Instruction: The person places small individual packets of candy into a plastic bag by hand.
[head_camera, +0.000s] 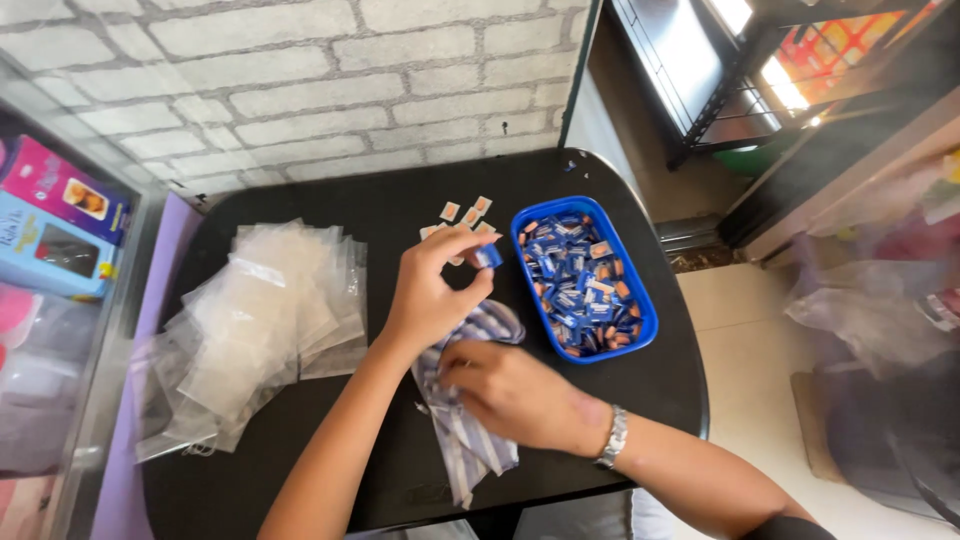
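Two hands work over a black counter (300, 470) with rounded corners. The left hand (432, 292) is raised near the middle of the counter, fingers closed narrowly on one small blue sachet (488, 256), pinched at the fingertips just beside the near-left corner of a blue tray (640, 338). The right hand (512, 392) rests lower, toward the near edge, its fingers curled down onto a blue-and-white striped bag (470, 445) that lies flat on the counter; a silver wristwatch (612, 438) sits on that wrist. How firmly the right hand grips the bag cannot be told, since its fingertips are tucked under.

The one tray lies toward the right edge of the counter and is full of small blue and orange sachets, heaped too thickly to count. Beyond the left hand, toward the far edge, about five small pale orange sachets (462, 215) lie loose; some are partly hidden by the fingers, so the count is not certain.

Along the left side of the counter spreads a loose heap of clear plastic zip bags (260, 320), overlapping and see-through, so their number cannot be made out. Off the left edge, two boxes, one pink (60, 188) and one blue (50, 250), are cut off by the picture's edge.
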